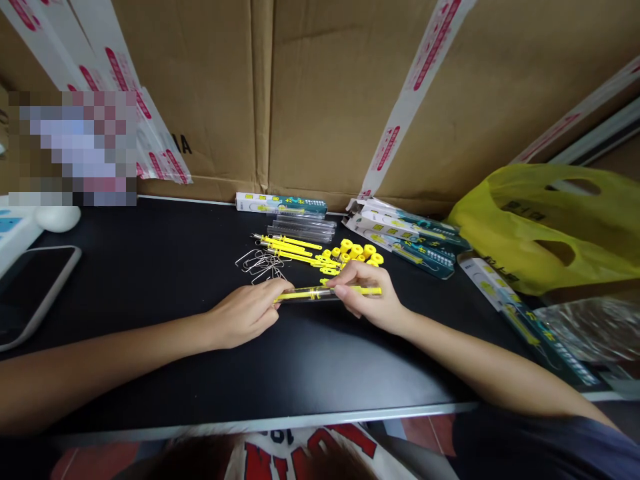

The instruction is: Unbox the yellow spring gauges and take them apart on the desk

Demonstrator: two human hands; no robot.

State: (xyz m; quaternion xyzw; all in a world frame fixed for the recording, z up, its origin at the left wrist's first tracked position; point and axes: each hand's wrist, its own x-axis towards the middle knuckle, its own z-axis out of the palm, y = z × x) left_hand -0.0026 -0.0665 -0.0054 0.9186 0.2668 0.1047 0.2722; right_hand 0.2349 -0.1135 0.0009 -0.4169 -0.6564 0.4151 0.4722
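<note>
Level above the front of the black table (320, 373), a clear spring-scale tube (303, 293) with a yellow rod inside spans both hands. My left hand (253, 312) is closed round its left end. Thumb and fingers of my right hand (370, 299) pinch it near the right end, where yellow plastic sticks out. Just beyond lie bent wire hooks (261, 263), several yellow rods (293, 248), and a cluster of small yellow caps (356, 251) with other small yellow pieces. Behind these, empty clear tubes (303, 229) lie side by side.
A printed box (281, 203) lies at the back, with a stack of similar boxes (407, 233) to its right. At right are a yellow plastic bag (545, 227) and another box (530, 320). A phone (35, 293) rests at left. Large cardboard (320, 100) stands behind the table.
</note>
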